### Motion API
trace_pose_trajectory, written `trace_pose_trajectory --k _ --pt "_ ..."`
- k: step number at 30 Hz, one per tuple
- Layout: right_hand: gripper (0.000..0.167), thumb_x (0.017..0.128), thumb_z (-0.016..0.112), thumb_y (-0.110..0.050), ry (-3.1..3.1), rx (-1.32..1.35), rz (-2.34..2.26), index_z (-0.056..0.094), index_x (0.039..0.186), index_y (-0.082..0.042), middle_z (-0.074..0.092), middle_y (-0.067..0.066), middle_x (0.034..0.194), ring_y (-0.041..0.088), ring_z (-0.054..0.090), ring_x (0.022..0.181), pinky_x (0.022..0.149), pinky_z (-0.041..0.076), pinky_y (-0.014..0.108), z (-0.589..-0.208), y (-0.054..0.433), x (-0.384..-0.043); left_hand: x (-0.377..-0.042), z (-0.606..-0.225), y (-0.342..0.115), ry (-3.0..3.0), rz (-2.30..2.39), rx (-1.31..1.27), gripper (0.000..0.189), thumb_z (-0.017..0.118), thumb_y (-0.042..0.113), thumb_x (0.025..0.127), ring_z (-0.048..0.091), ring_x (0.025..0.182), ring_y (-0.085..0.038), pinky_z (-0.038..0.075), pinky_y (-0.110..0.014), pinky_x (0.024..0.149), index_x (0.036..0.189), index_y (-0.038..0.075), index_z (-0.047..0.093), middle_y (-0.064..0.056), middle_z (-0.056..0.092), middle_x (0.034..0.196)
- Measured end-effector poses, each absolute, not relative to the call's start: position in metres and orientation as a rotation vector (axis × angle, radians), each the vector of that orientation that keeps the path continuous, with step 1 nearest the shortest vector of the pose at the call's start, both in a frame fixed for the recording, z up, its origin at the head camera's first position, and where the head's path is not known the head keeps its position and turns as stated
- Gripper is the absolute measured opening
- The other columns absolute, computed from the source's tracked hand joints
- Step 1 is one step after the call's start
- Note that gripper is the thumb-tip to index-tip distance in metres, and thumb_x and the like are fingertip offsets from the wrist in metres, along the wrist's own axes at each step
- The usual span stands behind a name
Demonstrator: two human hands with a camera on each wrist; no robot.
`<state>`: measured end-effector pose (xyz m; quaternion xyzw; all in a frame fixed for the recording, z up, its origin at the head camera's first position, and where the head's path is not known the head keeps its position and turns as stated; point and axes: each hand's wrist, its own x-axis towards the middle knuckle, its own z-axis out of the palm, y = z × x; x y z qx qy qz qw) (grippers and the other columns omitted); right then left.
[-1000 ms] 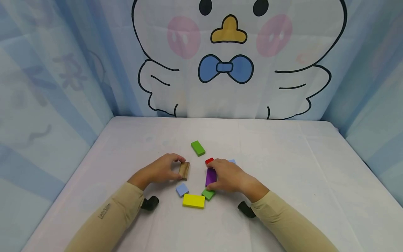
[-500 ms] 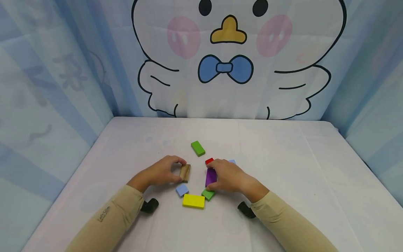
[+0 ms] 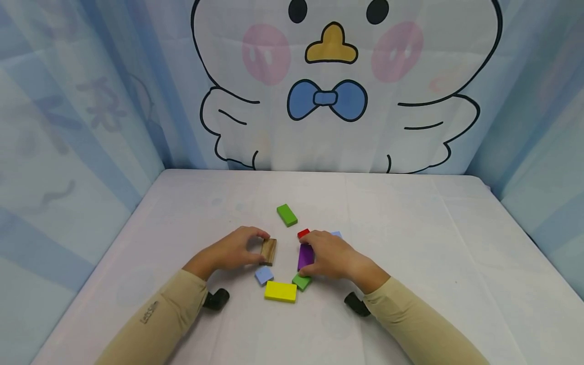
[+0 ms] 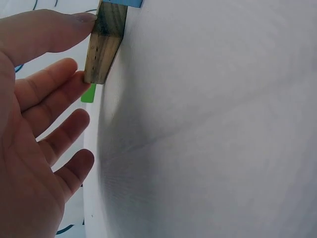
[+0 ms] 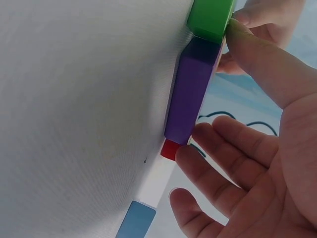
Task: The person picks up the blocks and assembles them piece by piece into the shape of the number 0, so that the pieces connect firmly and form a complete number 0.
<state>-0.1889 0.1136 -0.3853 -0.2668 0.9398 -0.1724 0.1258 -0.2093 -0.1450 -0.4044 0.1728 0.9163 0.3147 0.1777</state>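
Observation:
My left hand (image 3: 232, 248) pinches a bare wooden block (image 3: 268, 252) by its two ends, thumb at the near end, fingertips at the far end. The wooden block's near end lies close by a light blue block (image 3: 264, 276). My right hand (image 3: 332, 254) spans a purple block (image 3: 305, 257), its thumb right where a green block (image 3: 301, 282) meets the purple one. In the right wrist view, its fingertips are at the purple block's other end, by a small red block (image 5: 171, 148). A yellow block (image 3: 280, 292) lies in front, between the light blue and green blocks.
Another green block (image 3: 287, 215) lies farther back on the white-covered table (image 3: 410, 213). A second light blue block (image 5: 136, 219) is beyond the right hand, partly hidden in the head view. Printed curtains (image 3: 324, 142) enclose the back and sides.
My left hand has brought the wooden block slightly nearer and to the right, toward the light blue block. The right hand and the other blocks have stayed put.

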Motion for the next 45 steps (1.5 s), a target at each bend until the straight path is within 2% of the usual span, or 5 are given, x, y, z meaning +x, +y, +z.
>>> trace_pose_trajectory --k 45 --pt "0.068 0.083 0.082 -0.035 2.737 -0.759 -0.527 0.055 0.137 -0.004 0.057 0.012 0.133 0.026 0.053 0.116 0.098 0.048 0.040 -0.3868 0.1142 -0.1889 -0.2063 -0.4034 -0.1424 2.601 0.822 0.487 0.050 0.079 0.022 0.088 0.046 0.130 -0.028 0.036 -0.048 0.111 0.133 0.013 0.060 -0.007 0.054 0.138"
